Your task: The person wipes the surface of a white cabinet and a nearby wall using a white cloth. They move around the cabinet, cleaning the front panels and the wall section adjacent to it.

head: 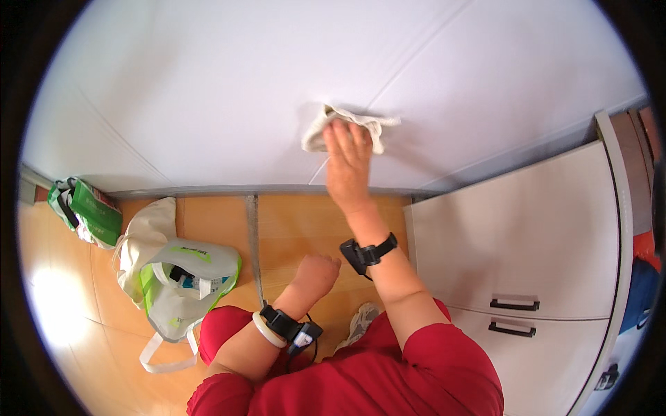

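My right hand (pixel 347 161) presses a crumpled cream cloth (pixel 316 136) flat against the white wall (pixel 223 93), near a thin seam that runs up the surface. The fingertips lie on the cloth. My left hand (pixel 315 278) hangs low in front of my knees, above the wooden floor (pixel 296 223), with its fingers curled and nothing visible in it. Each wrist wears a black strap with a small device; a white bangle (pixel 268 330) is on the left wrist too.
On the left floor stand a grey and green bag (pixel 177 307), a cream cloth bag (pixel 151 229) and a green bag (pixel 96 213). A pale cabinet (pixel 520 234) with black handles (pixel 514 305) is at the right. A grey strip (pixel 253 239) crosses the floor.
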`<state>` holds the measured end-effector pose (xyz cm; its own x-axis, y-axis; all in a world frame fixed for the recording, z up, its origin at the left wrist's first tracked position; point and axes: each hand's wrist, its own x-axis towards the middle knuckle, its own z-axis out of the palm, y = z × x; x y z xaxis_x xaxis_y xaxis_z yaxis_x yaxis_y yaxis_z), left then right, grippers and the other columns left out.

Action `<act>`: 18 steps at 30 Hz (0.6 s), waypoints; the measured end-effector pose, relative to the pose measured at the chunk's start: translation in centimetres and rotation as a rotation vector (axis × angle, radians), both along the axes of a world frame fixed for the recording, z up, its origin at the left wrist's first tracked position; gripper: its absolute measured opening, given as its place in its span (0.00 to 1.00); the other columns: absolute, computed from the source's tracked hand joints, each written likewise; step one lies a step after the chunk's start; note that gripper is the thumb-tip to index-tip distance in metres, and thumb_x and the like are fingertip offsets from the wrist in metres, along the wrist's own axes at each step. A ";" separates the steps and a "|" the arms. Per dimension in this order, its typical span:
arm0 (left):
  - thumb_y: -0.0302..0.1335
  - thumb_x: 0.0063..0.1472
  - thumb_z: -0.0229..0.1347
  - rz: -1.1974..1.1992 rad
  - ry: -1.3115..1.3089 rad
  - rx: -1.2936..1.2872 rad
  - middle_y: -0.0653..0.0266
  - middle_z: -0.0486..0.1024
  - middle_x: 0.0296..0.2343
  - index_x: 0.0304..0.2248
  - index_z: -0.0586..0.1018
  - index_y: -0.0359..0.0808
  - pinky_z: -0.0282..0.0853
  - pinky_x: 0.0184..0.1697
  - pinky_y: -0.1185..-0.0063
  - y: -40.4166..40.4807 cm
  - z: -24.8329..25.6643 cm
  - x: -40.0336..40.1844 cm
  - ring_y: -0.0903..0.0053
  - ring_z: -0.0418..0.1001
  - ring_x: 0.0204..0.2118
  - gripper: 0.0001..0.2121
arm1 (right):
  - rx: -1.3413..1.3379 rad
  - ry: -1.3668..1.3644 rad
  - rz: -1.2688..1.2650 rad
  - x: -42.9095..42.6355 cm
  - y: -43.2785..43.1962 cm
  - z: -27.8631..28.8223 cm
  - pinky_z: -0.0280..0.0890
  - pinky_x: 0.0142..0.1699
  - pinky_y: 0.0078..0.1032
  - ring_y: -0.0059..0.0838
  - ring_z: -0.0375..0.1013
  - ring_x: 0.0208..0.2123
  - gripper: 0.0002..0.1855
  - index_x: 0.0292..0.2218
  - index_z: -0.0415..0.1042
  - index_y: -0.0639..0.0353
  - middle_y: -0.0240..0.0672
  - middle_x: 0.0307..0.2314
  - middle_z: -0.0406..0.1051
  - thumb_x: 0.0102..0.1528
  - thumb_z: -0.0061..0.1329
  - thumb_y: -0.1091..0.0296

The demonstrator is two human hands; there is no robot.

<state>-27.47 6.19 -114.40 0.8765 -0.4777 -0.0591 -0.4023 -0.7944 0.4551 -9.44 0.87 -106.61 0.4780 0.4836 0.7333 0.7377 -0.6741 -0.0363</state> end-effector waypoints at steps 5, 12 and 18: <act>0.25 0.50 0.49 0.057 0.011 -0.074 0.61 0.74 0.21 0.23 0.75 0.39 0.68 0.26 0.72 0.6 0.6 -0.3 0.68 0.74 0.26 0.03 | 0.017 -0.424 -0.069 4.0 -1.4 7.4 0.43 0.57 0.51 0.52 0.50 0.56 0.21 0.51 0.60 0.61 0.43 0.52 0.55 0.55 0.38 0.71; 0.25 0.50 0.49 0.027 -0.032 -0.121 0.62 0.73 0.21 0.24 0.73 0.39 0.67 0.27 0.71 0.1 -0.4 -0.8 0.66 0.73 0.26 0.02 | 0.214 -0.610 -0.025 5.4 2.7 20.8 0.35 0.58 0.50 0.57 0.39 0.58 0.22 0.53 0.58 0.61 0.52 0.57 0.42 0.59 0.30 0.64; 0.25 0.50 0.49 0.016 0.006 -0.108 0.62 0.73 0.21 0.25 0.73 0.39 0.66 0.27 0.72 0.9 1.4 -1.0 0.68 0.73 0.25 0.02 | -0.042 -0.570 0.045 3.9 7.7 12.3 0.38 0.58 0.45 0.46 0.50 0.56 0.22 0.52 0.62 0.47 0.40 0.54 0.54 0.55 0.36 0.66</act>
<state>-28.52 7.09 -112.99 0.8838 -0.4677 -0.0135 -0.3871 -0.7469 0.5407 -5.55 8.61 -94.30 -0.0091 0.5289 0.8486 0.6604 -0.6340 0.4023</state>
